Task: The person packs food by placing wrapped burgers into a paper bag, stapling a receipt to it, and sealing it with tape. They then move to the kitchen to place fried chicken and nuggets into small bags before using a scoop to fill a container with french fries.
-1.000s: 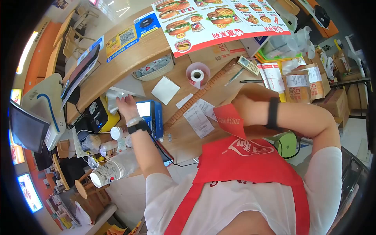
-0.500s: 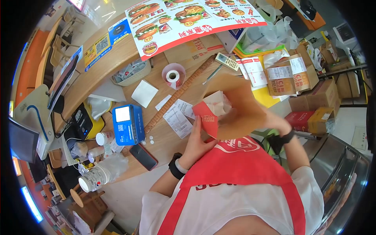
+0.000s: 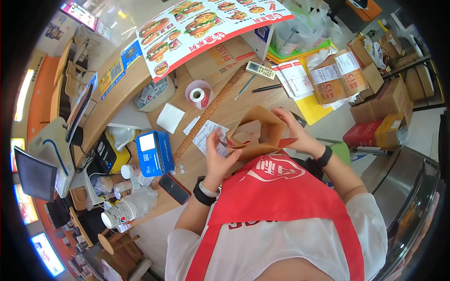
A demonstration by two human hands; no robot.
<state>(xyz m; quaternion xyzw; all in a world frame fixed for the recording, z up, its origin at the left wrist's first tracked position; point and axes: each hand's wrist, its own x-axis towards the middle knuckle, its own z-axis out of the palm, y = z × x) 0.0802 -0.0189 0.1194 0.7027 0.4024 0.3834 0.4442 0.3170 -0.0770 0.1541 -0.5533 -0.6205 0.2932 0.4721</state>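
A brown paper bag (image 3: 266,122) stands upright with its mouth open, close in front of the red apron. Inside it a pale paper packet (image 3: 248,132) shows. My left hand (image 3: 219,159) is at the bag's left side, thumb and fingers spread apart around the edge. On the right side, my right hand (image 3: 296,131) has its fingers along the bag's rim, with a red patch of the bag below them. Just left of the bag lie printed receipts (image 3: 209,135) and a long brown ruler (image 3: 206,114).
A blue box (image 3: 154,153), a phone (image 3: 174,189), stacked cups (image 3: 117,215) and a tape roll (image 3: 197,95) are on the counter. A calculator-like remote (image 3: 260,70), pens and papers lie farther back. Cartons (image 3: 337,77) stand at the right.
The pale packet with the red sleeve has gone from my left hand into the bag. The bag is now upright, and my right hand has moved to its rim. The view has shifted slightly.
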